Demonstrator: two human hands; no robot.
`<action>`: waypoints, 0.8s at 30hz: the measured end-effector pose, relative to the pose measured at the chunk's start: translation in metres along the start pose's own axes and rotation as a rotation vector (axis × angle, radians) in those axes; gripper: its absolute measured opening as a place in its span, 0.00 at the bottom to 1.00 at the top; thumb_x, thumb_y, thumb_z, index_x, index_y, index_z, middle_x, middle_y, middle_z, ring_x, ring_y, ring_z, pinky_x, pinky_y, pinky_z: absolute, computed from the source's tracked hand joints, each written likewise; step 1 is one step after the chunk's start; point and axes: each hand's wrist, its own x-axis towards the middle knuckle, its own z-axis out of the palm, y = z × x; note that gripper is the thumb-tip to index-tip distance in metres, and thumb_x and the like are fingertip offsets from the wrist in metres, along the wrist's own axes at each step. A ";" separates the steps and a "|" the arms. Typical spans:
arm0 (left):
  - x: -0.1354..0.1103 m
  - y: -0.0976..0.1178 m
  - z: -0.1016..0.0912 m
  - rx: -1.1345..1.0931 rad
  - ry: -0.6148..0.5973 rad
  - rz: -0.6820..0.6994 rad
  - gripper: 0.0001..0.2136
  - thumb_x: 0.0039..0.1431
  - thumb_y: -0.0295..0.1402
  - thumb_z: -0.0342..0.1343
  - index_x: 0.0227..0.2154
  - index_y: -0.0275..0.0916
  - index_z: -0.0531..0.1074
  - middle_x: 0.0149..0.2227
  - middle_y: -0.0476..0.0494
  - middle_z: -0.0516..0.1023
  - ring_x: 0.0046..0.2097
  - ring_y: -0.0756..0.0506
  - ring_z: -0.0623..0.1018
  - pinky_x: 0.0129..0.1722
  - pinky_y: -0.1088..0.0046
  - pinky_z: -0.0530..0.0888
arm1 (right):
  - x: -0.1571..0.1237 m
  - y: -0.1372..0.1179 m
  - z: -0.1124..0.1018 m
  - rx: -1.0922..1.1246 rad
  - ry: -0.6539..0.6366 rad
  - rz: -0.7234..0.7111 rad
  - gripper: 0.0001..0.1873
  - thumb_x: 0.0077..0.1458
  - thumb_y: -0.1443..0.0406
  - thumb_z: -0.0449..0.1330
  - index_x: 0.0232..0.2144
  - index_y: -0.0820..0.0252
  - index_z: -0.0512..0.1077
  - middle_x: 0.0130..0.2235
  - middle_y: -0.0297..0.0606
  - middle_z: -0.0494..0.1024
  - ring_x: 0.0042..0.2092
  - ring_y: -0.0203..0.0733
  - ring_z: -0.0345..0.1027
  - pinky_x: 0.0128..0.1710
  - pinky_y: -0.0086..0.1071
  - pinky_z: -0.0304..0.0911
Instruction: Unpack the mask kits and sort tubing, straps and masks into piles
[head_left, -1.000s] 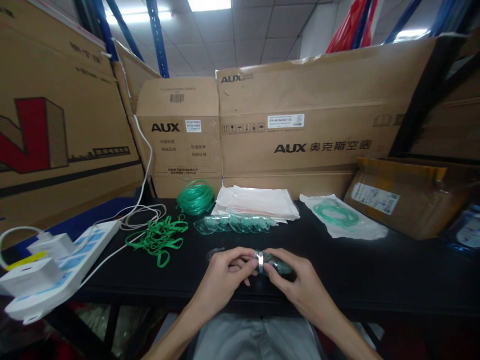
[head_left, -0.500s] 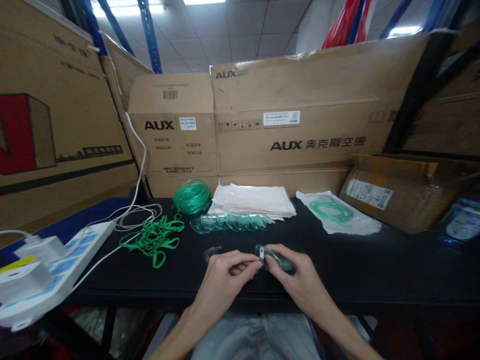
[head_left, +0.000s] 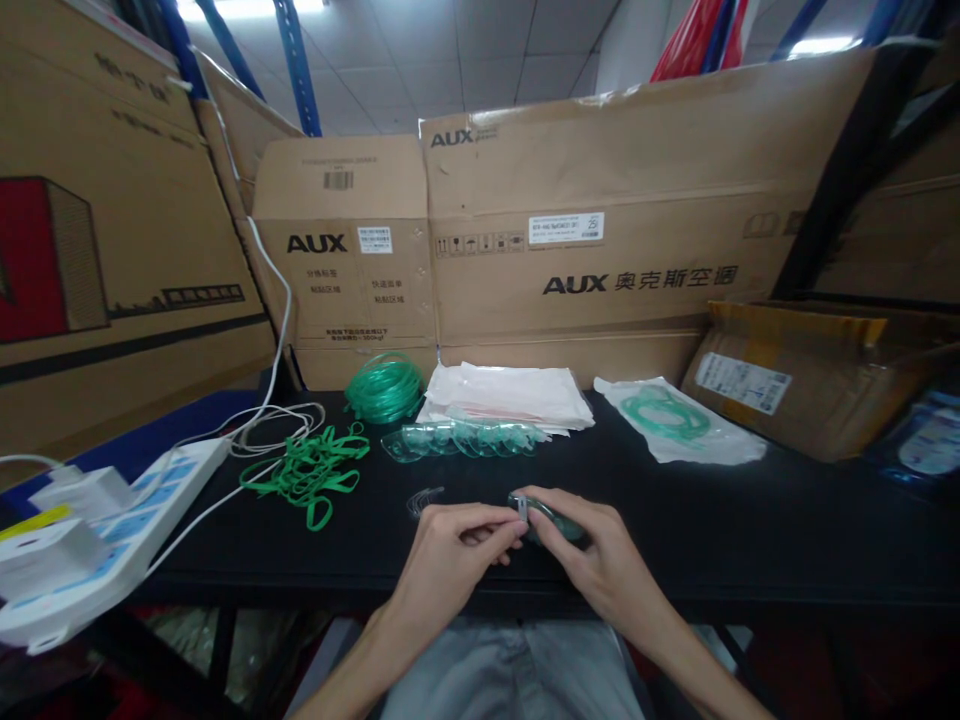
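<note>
While right fingers (head_left: 551, 540) clasp green mask (head_left: 559, 520), long axis mostly crosswise, metal strip (head_left: 523, 507) leftward, left fingers (head_left: 491, 515) pinching it

Translucent green piece (head_left: 561, 522) in right grip (head_left: 592, 528)

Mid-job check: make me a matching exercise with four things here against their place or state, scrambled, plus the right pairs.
1. Greenish clear piece
2. Green straps
3. Coiled tubing
4. Power strip

A. Beside the white sheets
B. At the far left, white
C. In the right hand's grip
D. In a loose tangle

Pairs: 1-C, 2-D, 3-A, 4-B
</note>
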 end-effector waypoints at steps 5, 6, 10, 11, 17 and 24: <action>-0.001 0.000 0.002 0.048 -0.005 0.016 0.08 0.61 0.36 0.63 0.35 0.38 0.84 0.29 0.46 0.85 0.26 0.48 0.82 0.28 0.78 0.79 | 0.001 0.000 0.000 0.012 0.005 -0.043 0.13 0.65 0.63 0.59 0.47 0.55 0.82 0.45 0.41 0.85 0.47 0.46 0.80 0.48 0.35 0.72; -0.001 -0.001 0.002 0.055 0.001 0.020 0.08 0.62 0.36 0.63 0.35 0.37 0.84 0.29 0.46 0.85 0.26 0.48 0.82 0.28 0.78 0.79 | 0.001 -0.001 0.000 0.019 0.001 -0.055 0.14 0.66 0.63 0.58 0.47 0.56 0.82 0.44 0.41 0.85 0.46 0.45 0.80 0.47 0.33 0.73; -0.003 -0.001 0.003 0.082 0.026 0.046 0.08 0.63 0.35 0.62 0.36 0.38 0.83 0.30 0.46 0.85 0.26 0.48 0.82 0.29 0.78 0.79 | 0.002 -0.005 -0.003 0.039 -0.031 -0.098 0.14 0.67 0.64 0.57 0.48 0.57 0.81 0.42 0.40 0.85 0.44 0.42 0.79 0.45 0.30 0.72; -0.004 -0.001 0.003 0.087 0.027 0.050 0.08 0.63 0.35 0.61 0.36 0.38 0.83 0.31 0.46 0.85 0.27 0.48 0.82 0.29 0.78 0.79 | 0.002 -0.005 -0.003 0.038 -0.039 -0.102 0.14 0.67 0.65 0.57 0.48 0.57 0.81 0.42 0.40 0.84 0.43 0.41 0.79 0.44 0.30 0.72; -0.005 -0.001 0.002 0.099 -0.038 0.030 0.08 0.63 0.36 0.62 0.34 0.38 0.82 0.30 0.47 0.84 0.28 0.49 0.82 0.30 0.79 0.78 | 0.001 -0.007 -0.004 -0.026 -0.002 -0.031 0.13 0.66 0.65 0.56 0.44 0.58 0.81 0.42 0.41 0.84 0.44 0.43 0.78 0.46 0.30 0.70; -0.003 -0.003 0.000 0.330 0.121 0.208 0.06 0.61 0.33 0.65 0.39 0.39 0.77 0.38 0.45 0.78 0.33 0.49 0.78 0.30 0.76 0.76 | 0.003 -0.008 -0.007 0.026 -0.078 0.085 0.13 0.65 0.59 0.58 0.43 0.59 0.79 0.45 0.41 0.84 0.45 0.44 0.78 0.48 0.32 0.68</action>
